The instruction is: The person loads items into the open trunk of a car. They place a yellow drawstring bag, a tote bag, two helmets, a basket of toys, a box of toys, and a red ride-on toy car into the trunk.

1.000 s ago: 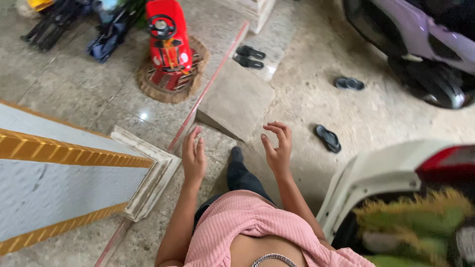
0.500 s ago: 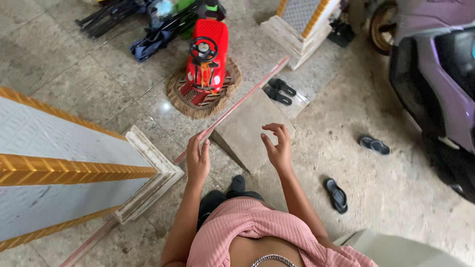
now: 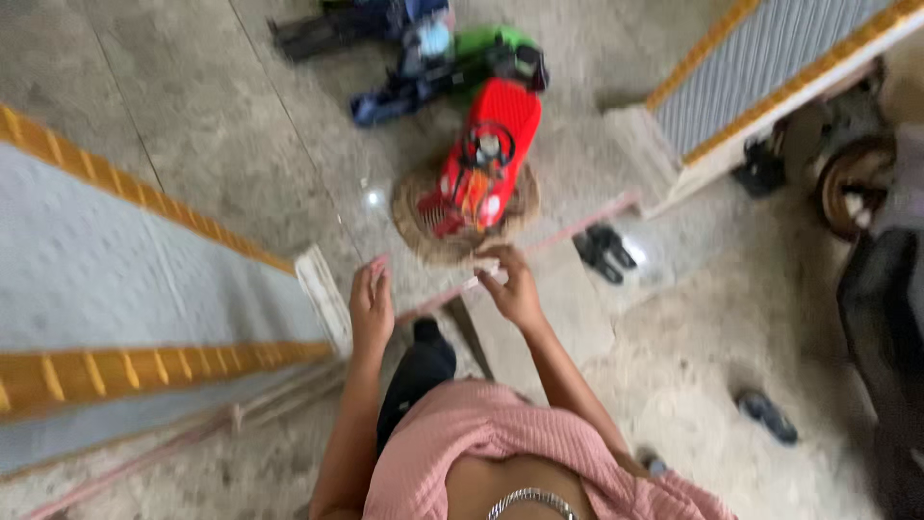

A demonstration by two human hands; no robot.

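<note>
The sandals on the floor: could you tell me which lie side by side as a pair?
The black pair beside the pink floor strip, just beyond the right hand. The blue sandal lies alone at lower right.

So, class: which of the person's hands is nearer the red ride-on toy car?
Right. The right hand reaches just below the red ride-on toy car, by the round mat under it. The left hand is lower and further left, beside the pillar base.

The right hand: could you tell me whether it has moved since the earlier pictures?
Yes. The right hand has gone forward, from over the concrete ramp to the round mat under the red toy car.
</note>
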